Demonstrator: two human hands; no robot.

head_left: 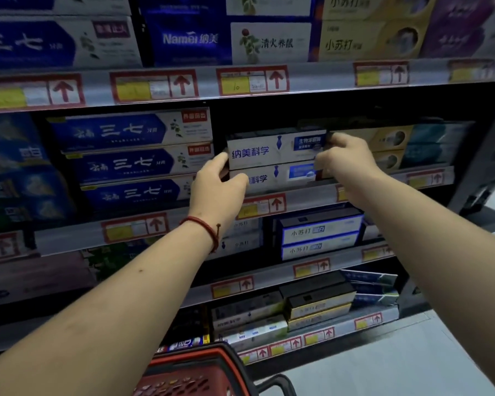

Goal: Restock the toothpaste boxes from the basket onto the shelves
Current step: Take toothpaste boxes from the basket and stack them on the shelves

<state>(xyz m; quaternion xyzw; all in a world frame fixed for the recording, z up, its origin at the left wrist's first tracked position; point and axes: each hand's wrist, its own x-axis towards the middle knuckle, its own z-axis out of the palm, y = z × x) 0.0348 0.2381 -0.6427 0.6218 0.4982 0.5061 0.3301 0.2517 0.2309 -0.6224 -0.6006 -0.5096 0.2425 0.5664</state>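
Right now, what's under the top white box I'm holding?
Beneath the top white box lies a matching lower box, resting on the shelf. The left hand covers its left end, the right hand its right end; anything behind is hidden.

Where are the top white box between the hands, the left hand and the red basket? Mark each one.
top white box [269, 151]: head view, on its front face.
left hand [216, 192]: head view, on the back of the hand.
red basket [180, 381]: head view, on its perforated wall.

Head camera (wide-angle) faces the shelves [320, 77] closely, tilted slightly down.
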